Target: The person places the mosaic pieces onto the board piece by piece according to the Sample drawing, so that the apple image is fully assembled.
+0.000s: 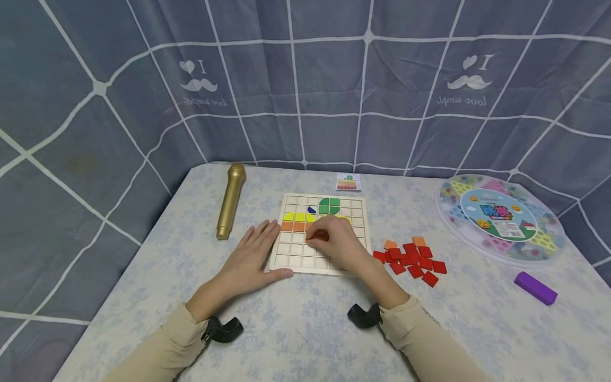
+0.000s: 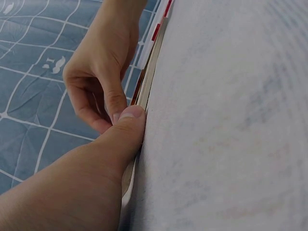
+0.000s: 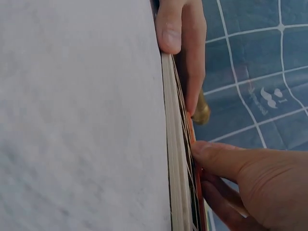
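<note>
On the board (image 1: 292, 253), right hand (image 1: 340, 243) pinches a red tile (image 1: 321, 237).

right hand (image 3: 250, 183) fingertips pressing on wooden board (image 3: 174, 159) | left hand (image 3: 185, 43) against board's far edge | gold microphone (image 3: 201, 111) behind

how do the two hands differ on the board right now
The left hand lies flat with straight fingers along the board edge, its thumb against the near rim. The right hand is over the grid with curled fingers pinching an orange tile. The left holds nothing; the right holds a piece. Both touch the board and wear beige sleeves.
</note>
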A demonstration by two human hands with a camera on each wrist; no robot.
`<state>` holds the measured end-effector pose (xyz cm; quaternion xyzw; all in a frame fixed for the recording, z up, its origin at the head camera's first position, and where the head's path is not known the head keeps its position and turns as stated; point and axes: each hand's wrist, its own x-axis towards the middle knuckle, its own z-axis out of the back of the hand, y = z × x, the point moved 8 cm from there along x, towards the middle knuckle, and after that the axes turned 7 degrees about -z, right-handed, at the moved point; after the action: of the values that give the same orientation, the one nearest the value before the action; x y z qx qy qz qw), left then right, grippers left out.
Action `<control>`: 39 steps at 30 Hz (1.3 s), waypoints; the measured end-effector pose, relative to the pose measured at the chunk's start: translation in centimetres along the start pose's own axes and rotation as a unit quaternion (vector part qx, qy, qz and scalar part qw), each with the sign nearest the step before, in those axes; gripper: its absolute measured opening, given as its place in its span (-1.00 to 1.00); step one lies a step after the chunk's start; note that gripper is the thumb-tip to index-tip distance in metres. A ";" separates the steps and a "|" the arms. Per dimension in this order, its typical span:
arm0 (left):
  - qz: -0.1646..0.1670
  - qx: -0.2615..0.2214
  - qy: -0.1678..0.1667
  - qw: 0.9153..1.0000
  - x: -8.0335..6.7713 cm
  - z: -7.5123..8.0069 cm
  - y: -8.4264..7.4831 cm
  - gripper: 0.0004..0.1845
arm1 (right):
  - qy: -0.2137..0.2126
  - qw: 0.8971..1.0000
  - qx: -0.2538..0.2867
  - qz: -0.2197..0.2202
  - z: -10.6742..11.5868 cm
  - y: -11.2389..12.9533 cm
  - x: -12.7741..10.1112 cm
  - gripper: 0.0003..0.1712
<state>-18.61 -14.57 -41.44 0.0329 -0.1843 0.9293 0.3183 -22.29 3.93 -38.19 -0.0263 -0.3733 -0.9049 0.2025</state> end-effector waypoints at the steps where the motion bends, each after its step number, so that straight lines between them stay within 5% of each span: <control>1: 0.000 0.001 0.001 1.000 0.0 0.0 0.0 0.22 | -0.003 1.000 -0.004 0.000 0.0 0.1 0.0 -0.93; 14: -0.005 -0.003 -0.007 1.000 -0.1 0.1 -0.3 0.20 | 0.005 0.999 -0.038 0.012 0.6 0.7 -0.5 -0.92; 22: -0.005 0.005 -0.009 1.000 -0.2 0.2 -0.2 0.21 | -0.001 0.998 -0.055 0.014 4.2 -0.5 -1.8 -0.95; 33: -0.003 0.000 -0.005 1.000 0.0 0.3 -0.1 0.21 | -0.051 0.992 -0.081 -0.078 10.9 -6.8 -4.8 -0.84; 39: -0.002 -0.003 -0.004 1.000 0.0 0.3 0.0 0.21 | -0.076 0.984 -0.075 -0.145 11.5 -9.2 -6.5 -0.82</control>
<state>-18.58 -14.66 -41.19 0.0364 -0.1879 0.9281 0.3193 -21.11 19.93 -37.31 -0.0560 -0.3186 -0.9455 0.0374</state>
